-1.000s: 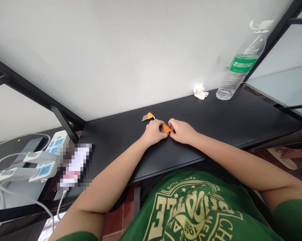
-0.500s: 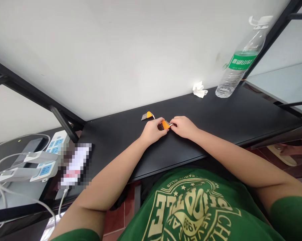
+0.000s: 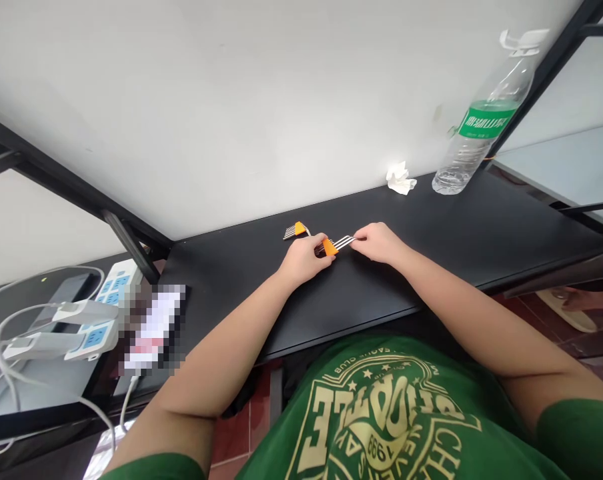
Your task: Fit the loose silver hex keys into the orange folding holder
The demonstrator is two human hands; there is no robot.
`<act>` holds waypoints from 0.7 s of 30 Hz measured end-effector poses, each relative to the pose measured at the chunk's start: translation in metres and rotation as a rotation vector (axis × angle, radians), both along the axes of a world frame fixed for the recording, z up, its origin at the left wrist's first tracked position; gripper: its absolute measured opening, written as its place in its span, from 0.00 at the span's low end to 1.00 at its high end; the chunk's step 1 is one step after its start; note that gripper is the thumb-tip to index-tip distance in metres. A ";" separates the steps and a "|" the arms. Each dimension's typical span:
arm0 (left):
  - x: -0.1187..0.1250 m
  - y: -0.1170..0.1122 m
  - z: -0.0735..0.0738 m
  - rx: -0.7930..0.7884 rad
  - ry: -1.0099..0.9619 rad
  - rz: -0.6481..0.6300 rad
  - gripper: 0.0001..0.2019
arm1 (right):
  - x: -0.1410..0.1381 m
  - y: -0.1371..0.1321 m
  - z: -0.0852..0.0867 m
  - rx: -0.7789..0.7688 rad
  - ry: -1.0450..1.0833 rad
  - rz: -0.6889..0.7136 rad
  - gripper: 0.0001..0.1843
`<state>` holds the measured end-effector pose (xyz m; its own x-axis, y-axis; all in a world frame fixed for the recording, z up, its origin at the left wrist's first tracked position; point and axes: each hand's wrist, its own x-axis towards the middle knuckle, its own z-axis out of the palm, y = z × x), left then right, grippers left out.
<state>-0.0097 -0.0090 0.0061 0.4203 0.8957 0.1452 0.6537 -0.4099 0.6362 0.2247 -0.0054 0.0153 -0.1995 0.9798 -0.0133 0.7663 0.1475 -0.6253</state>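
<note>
My left hand [image 3: 302,260] is closed around an orange holder [image 3: 330,247] of metal hex keys, held just above the black tabletop. Several silver hex keys [image 3: 344,242] stick out of the holder to the right. At their far ends, the fingertips of my right hand [image 3: 381,243] are pinched shut on the keys; how many they grip I cannot make out. A second hex key set [image 3: 300,229] in an orange holder lies on the table [image 3: 221,287] behind my left hand, nearer the wall.
By the wall stand a crumpled tissue [image 3: 400,179] and a large clear bottle [image 3: 474,133] with a green label. On the left are a white power strip [image 3: 109,300] with plugs and cables, and a pixelated phone-like object [image 3: 154,327]. Black metal frame bars [image 3: 131,247] flank the table.
My right hand has moved away to the right and slightly up, and the hex keys now extend further out of the holder. My left hand keeps its grip on the holder.
</note>
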 end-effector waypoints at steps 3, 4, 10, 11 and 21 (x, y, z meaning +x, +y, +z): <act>-0.001 0.001 0.002 -0.028 -0.001 -0.016 0.08 | 0.001 0.002 -0.001 0.020 -0.002 0.010 0.15; -0.002 0.001 0.002 -0.035 -0.001 -0.021 0.08 | 0.002 0.003 -0.002 0.026 -0.014 0.013 0.15; -0.008 0.006 0.001 -0.033 0.049 0.026 0.08 | 0.018 0.015 -0.001 0.043 -0.175 -0.081 0.16; -0.009 0.006 0.000 -0.033 0.052 0.033 0.08 | 0.021 0.017 -0.001 0.018 -0.212 -0.084 0.15; -0.006 0.004 -0.001 0.001 0.051 0.045 0.10 | 0.035 0.021 -0.002 -0.056 -0.399 -0.058 0.09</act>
